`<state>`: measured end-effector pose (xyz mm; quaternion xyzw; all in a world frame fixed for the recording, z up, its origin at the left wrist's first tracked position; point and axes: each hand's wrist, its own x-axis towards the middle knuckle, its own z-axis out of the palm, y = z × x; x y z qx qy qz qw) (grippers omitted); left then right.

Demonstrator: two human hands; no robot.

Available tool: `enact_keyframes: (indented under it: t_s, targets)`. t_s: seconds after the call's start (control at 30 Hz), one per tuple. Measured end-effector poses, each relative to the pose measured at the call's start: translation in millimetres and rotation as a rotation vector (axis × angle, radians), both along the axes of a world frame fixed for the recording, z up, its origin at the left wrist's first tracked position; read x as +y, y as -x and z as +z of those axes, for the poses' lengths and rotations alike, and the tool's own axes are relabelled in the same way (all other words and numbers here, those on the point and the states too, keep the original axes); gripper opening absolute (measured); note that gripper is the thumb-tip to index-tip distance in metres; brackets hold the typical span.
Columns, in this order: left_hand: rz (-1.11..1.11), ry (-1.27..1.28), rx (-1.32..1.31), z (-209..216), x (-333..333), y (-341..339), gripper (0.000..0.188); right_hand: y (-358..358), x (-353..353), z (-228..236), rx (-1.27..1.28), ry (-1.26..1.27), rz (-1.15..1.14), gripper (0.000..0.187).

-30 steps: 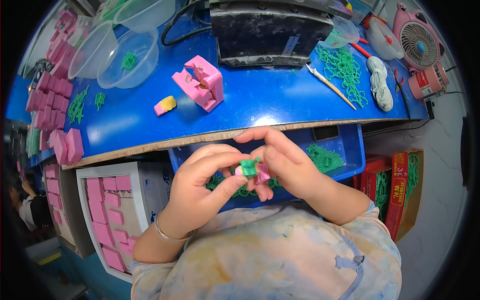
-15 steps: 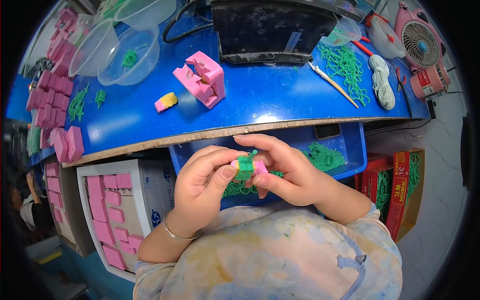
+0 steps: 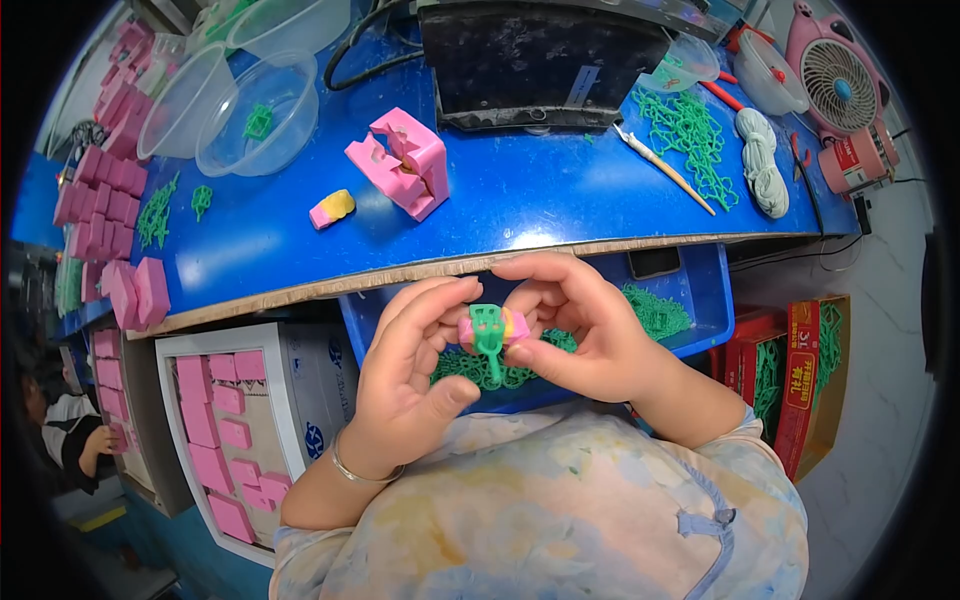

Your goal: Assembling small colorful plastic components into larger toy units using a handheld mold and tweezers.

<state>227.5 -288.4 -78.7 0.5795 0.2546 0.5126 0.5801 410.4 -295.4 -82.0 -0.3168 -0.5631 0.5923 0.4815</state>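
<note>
Between my hands, above the blue tray, is a small green openwork wax casting [image 3: 489, 322] with a stem pointing toward me. It sits around a pink-and-yellow mould core [image 3: 516, 327]. My right hand [image 3: 590, 335] is closed on the core's right end, thumb in front and fingers behind. My left hand [image 3: 410, 365] is curved at the left side with its thumb held away, fingertips close to the core; whether they touch it is hard to see. On the blue table stand an open pink mould [image 3: 405, 165] and another pink-and-yellow core [image 3: 333, 208].
The blue tray [image 3: 715, 300] below holds green castings [image 3: 655, 312] and a dark phone-like slab. Clear plastic bowls [image 3: 210, 150], stacked pink moulds [image 3: 108, 190], a wooden-handled tool [image 3: 670, 175], white cord [image 3: 762, 165] and a dark machine [image 3: 540, 70] surround the work area. Another person's hand [image 3: 98, 445] shows far left.
The green casting and its core have turned, so the stem points toward me instead of away. My left thumb has moved off the piece. Another person's hand has moved at far left.
</note>
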Motion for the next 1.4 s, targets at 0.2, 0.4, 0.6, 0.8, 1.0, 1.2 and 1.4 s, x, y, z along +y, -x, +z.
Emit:
enact_keyframes:
  t_s: [0.2,0.4,0.6,0.8,1.0,1.2,1.4]
  targets:
    - [-0.185,0.118,0.178,2,4,9,0.048,-3,5,14,-0.426,-0.447,-0.058,0.037]
    - [-0.19,0.116,0.181,3,5,11,0.039,-2,8,11,-0.426,-0.608,-0.104,0.02]
    - [-0.12,0.102,0.344,16,2,10,0.035,-2,8,8,-0.346,-0.58,-0.101,0.021]
    - [-0.053,-0.037,0.501,21,1,8,0.034,-2,9,12,-0.359,-0.565,-0.067,0.023]
    - [-0.094,0.062,0.475,19,-2,10,0.038,-3,12,9,-0.452,-0.763,-0.1,0.023]
    - [0.012,0.084,0.321,10,-5,9,0.037,-3,14,7,-0.431,-0.761,-0.088,0.024]
    - [0.024,-0.186,0.52,15,-1,14,0.042,-2,2,12,0.07,0.144,0.149,0.026]
